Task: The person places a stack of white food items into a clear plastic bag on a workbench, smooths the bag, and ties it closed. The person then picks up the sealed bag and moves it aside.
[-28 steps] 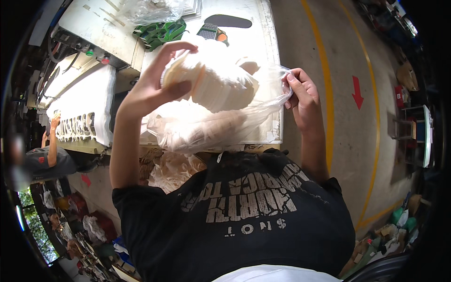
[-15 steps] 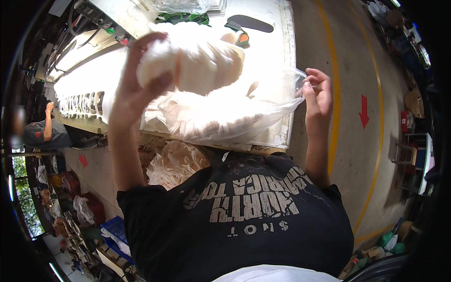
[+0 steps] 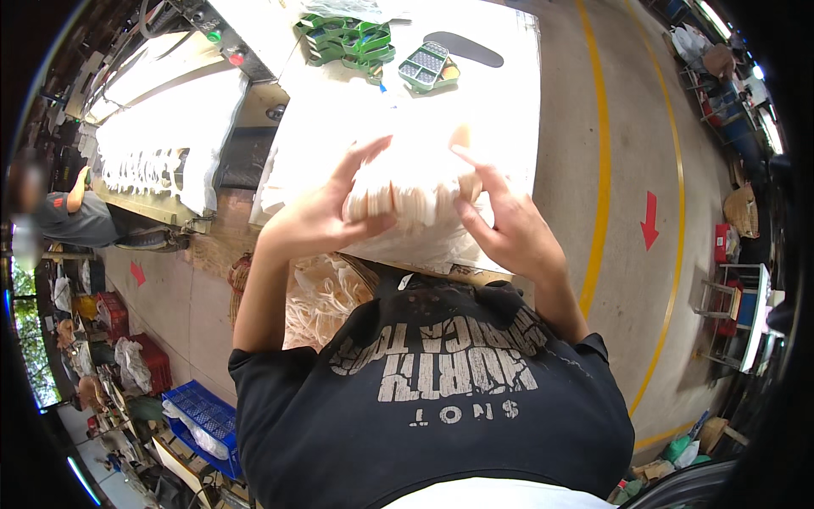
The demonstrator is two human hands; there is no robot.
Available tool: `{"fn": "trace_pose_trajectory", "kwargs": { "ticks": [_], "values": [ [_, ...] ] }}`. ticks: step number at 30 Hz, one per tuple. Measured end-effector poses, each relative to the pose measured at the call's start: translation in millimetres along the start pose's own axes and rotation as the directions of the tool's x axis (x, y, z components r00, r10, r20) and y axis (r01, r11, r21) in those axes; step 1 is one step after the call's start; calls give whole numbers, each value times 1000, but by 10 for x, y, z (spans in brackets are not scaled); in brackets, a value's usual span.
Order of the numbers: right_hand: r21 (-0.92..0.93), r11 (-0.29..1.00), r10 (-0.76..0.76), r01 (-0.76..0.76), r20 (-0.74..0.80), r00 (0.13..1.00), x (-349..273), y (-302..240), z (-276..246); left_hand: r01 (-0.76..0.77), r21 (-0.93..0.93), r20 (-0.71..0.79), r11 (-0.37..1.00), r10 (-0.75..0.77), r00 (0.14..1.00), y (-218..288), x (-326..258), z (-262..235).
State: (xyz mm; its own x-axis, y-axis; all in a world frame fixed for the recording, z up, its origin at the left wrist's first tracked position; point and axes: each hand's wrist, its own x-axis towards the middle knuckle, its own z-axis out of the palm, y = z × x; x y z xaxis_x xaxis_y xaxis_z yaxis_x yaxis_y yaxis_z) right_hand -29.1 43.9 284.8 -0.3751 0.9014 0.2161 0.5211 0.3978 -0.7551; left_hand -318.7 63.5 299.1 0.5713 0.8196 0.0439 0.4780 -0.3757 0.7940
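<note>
A grey concrete floor (image 3: 593,127) is seen filling the right of the view, and it is crossed by a curved yellow line (image 3: 604,195) and marked with a red arrow (image 3: 649,219). The white counter (image 3: 509,110) is spread across the middle, straight ahead of the person. A long machine bed (image 3: 161,127) covered in pale material is laid out to the left of it, with a green and a red button (image 3: 222,47) set at its near corner. A blue crate (image 3: 199,420) is parked on the floor at lower left, and another person (image 3: 72,212) is glimpsed at the far left edge.

Now to the centre: a bundle of thin pale pieces in clear plastic (image 3: 411,199) is held over the near part of the counter, squeezed from both sides. The left hand (image 3: 326,216) is clamped on its left end, fingers wrapped over the top, thumb beneath. The right hand (image 3: 500,225) is pressed against its right end, fingers spread and forefinger stretched forward. What the pieces are made of cannot be told, perhaps light wood or card. More pale strips (image 3: 326,293) are heaped just below the counter edge.

At the far end of the counter a stack of green compartment trays (image 3: 348,41) is set, and one single green tray (image 3: 428,66) is lying just beside it.
</note>
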Motion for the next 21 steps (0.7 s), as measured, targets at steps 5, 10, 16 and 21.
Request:
{"fn": "trace_pose_trajectory", "kwargs": {
  "ticks": [5,10,16,21],
  "values": [
    [-102,992,-61,76,144,988,-63,141,69,151,200,13,968,-157,988,173,-285,-125],
    [-63,997,-25,32,117,993,-5,-51,73,406,438,-65,802,-423,904,470,-476,-262],
    [5,1000,-26,26,90,996,29,-47,253,-103,411,148,906,45,988,602,-677,-469],
    [82,990,-125,113,152,980,23,-17,212,-466,-189,137,864,493,859,627,-641,-782]
  ]
}}
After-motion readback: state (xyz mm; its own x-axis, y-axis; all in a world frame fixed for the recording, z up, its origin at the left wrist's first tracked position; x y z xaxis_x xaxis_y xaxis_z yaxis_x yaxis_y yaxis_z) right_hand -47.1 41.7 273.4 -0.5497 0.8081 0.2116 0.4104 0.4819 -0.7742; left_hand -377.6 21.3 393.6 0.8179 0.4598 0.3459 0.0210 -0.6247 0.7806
